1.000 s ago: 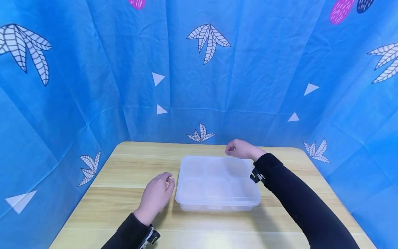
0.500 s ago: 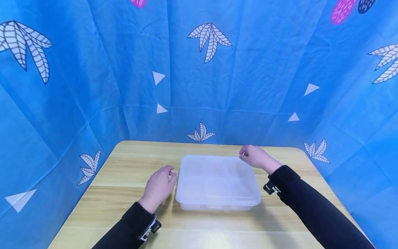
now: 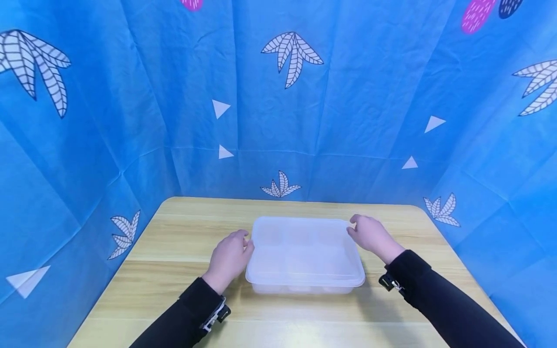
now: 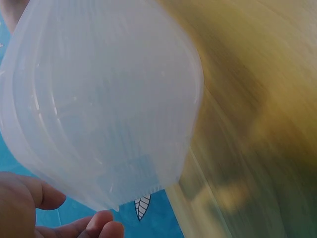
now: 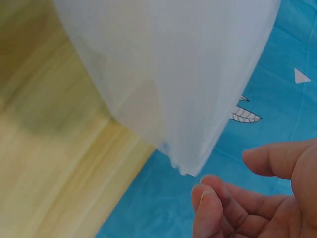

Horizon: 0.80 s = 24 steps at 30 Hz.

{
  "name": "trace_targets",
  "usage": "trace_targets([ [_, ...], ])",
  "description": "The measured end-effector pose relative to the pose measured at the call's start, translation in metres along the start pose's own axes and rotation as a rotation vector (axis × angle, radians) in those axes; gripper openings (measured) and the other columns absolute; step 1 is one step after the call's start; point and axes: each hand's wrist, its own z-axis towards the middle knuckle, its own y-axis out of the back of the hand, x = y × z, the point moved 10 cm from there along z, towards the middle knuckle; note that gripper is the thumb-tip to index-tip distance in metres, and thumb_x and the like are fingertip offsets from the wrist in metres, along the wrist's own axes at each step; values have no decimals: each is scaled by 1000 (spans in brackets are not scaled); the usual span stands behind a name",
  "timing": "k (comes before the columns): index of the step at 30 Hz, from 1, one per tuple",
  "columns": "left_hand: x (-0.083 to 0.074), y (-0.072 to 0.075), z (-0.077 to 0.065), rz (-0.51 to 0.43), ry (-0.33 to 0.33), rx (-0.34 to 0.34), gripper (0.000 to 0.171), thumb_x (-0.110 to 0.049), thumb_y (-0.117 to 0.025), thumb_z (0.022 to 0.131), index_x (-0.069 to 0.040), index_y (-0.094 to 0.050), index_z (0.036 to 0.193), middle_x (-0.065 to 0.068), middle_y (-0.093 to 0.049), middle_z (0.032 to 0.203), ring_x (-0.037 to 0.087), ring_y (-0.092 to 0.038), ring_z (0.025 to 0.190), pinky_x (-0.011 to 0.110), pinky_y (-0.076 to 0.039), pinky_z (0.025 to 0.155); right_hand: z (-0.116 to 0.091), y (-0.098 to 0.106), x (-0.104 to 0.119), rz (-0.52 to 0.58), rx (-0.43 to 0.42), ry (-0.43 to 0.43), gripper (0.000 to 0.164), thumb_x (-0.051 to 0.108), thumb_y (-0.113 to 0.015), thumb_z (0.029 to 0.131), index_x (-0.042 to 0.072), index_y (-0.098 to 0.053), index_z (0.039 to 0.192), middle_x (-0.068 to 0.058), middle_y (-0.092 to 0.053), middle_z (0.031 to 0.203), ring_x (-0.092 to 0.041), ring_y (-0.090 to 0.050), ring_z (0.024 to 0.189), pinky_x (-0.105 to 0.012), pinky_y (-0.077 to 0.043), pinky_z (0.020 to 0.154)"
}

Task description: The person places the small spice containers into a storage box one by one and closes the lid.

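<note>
A translucent white plastic storage box (image 3: 304, 253) with its lid on sits on the table, and faint compartments show through the lid. At its left side is my left hand (image 3: 230, 260), fingertips right at the lid's edge. My right hand (image 3: 374, 238) is by the far right corner, its thumb and fingers parted. In the left wrist view, thumb and fingers (image 4: 103, 225) stand apart on either side of the lid's corner. The right wrist view shows the fingertips (image 5: 208, 210) just off the end of the box (image 5: 193, 74), with nothing between them and the thumb.
The light wooden table (image 3: 174, 280) has rounded far corners. A blue patterned curtain (image 3: 278, 125) hangs close behind it and along both sides. Each black sleeve carries a small wrist camera, such as the one on the left cuff (image 3: 217, 313).
My right hand has drawn back rightward and toward me from the box's far edge, its fingers parting. My left hand has moved up and right to the lid's edge. The box stays put.
</note>
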Motion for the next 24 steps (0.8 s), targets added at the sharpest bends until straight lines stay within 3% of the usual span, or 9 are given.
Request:
trace_targets([
  [7, -2, -6, 2, 27, 15, 6, 40, -26, -59, 97, 4, -64, 122, 9, -69, 94, 19, -64, 75, 39, -55, 67, -14, -15, -5, 16, 2, -16, 44, 17, -55, 100, -15, -53, 130, -8, -68, 81, -20, -64, 72, -44, -54, 73],
  [11, -6, -6, 1, 49, -10, -14, 37, -24, -60, 96, 5, -66, 119, 8, -66, 86, 16, -57, 65, 35, -52, 57, -18, -17, -6, 43, -2, -19, 42, 15, -55, 100, -14, -53, 130, -10, -68, 83, -21, -65, 73, -43, -54, 71],
  [14, -9, -5, -1, 76, -32, -41, 35, -23, -61, 95, 5, -67, 117, 10, -68, 89, 16, -57, 64, 33, -50, 54, -20, -19, -7, 52, -2, -23, 41, 14, -54, 100, -14, -54, 130, -11, -69, 87, -23, -66, 77, -43, -53, 71],
  [19, -13, -5, -3, 95, -51, -65, 33, -19, -61, 96, 5, -67, 117, 16, -70, 102, 22, -65, 72, 36, -54, 57, -22, -23, -8, 49, -6, -21, 40, 12, -52, 99, -14, -55, 129, -7, -67, 80, -18, -60, 68, -39, -51, 67],
  [24, -15, -3, -4, 99, -50, -67, 32, -17, -61, 96, 6, -67, 116, 17, -70, 102, 24, -66, 75, 38, -56, 60, -23, -22, -8, 59, -35, -7, 39, 8, -52, 97, -15, -55, 127, -5, -64, 74, -15, -53, 60, -36, -48, 62],
])
